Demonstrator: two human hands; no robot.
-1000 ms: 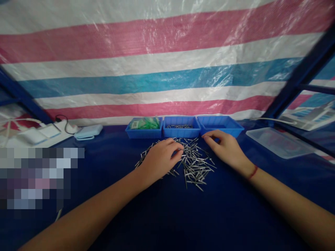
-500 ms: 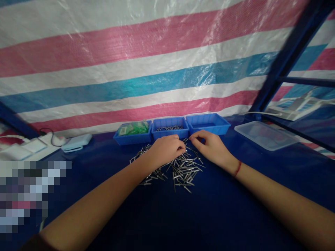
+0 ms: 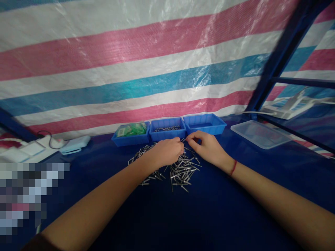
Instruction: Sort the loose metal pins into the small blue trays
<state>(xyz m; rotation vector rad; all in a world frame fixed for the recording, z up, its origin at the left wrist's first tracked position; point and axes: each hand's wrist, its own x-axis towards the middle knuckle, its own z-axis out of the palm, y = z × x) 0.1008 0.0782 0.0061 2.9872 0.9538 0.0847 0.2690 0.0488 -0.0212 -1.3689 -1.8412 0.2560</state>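
Observation:
A loose pile of silvery blind rivets lies on the dark blue table, spread beneath and in front of my hands. My left hand is closed over the pile, its fingers curled inward; anything inside them is hidden. Close beside it, my right hand pinches thumb and forefinger together at the far edge of the pile. A thin shiny rivet end shows at those fingertips, between the two hands. Behind them, the middle blue bin contains more rivets.
The left blue bin holds green plastic packets. A third blue bin stands at the right, near a clear plastic lid. At the left are a power strip and a light blue case. Striped sheeting hangs behind.
My right hand's fingertips have come together and sit slightly closer to my left hand. The whole view has shifted slightly; the bins and pile look unchanged.

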